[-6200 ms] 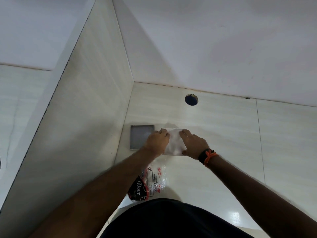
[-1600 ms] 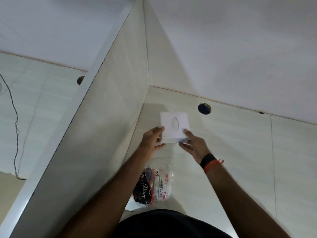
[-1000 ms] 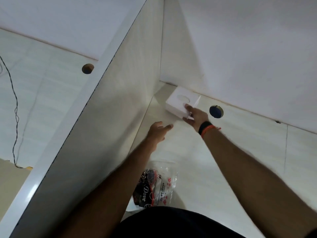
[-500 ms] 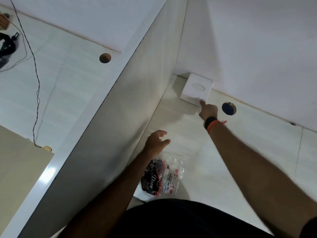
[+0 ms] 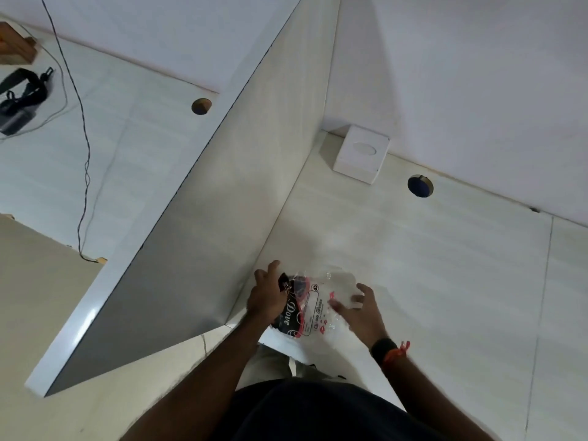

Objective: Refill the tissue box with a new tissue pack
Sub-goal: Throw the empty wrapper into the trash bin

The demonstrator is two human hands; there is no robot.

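Note:
A white square tissue box point(image 5: 362, 154) with an oval slot on top stands in the far corner of the desk, against the back wall and beside the partition. At the desk's near edge lies a crumpled clear plastic tissue wrapper point(image 5: 313, 305) with black and red print. My left hand point(image 5: 266, 297) rests on the wrapper's left end, fingers curled over it. My right hand point(image 5: 358, 308) lies on its right side with fingers spread. A black band and an orange thread circle my right wrist.
A tall pale partition point(image 5: 222, 198) rises on the left of the desk point(image 5: 445, 265). A round cable hole point(image 5: 420, 185) sits right of the box. Beyond the partition, another desk holds a second hole point(image 5: 201, 106), a black cable point(image 5: 83, 148) and a black strap point(image 5: 22, 93).
My right hand set the tissue box in the far corner, let go and came back. Both hands are now down on the plastic wrapper at the near edge.

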